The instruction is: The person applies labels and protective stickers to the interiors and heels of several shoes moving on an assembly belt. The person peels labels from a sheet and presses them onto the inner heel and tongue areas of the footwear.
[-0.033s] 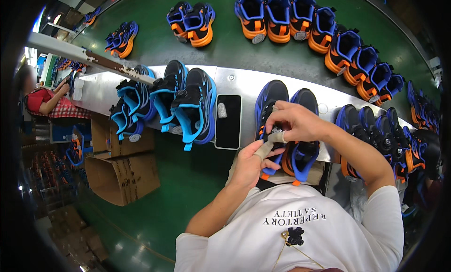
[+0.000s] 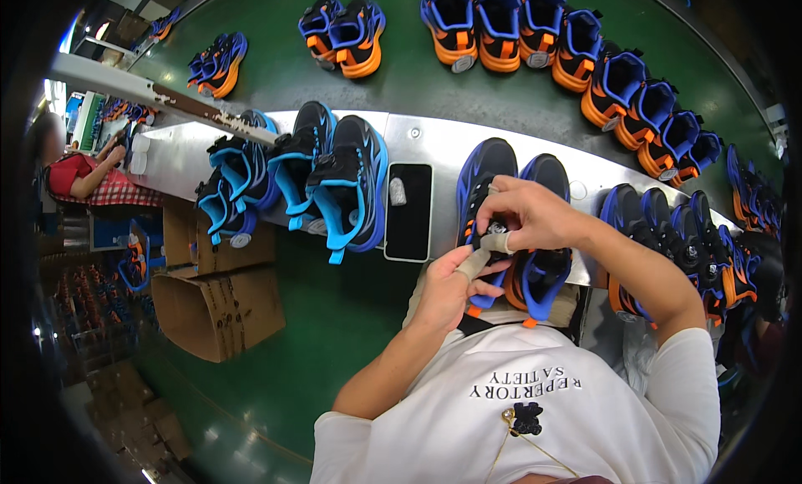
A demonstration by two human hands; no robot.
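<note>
Seen from the head view, a blue and orange shoe (image 2: 487, 202) is gripped at its tongue on the metal surface (image 2: 434, 137), near centre: the right hand (image 2: 532, 215) fingers are pinched on it from above, the left hand (image 2: 447, 288) fingers closed on it from below. A black phone (image 2: 409, 212) lies just left, black and light-blue shoes (image 2: 342, 183) beyond. Brown cardboard boxes (image 2: 219, 310) sit lower left. Orange-soled shoes (image 2: 501, 20) line the far green belt (image 2: 418, 75).
</note>
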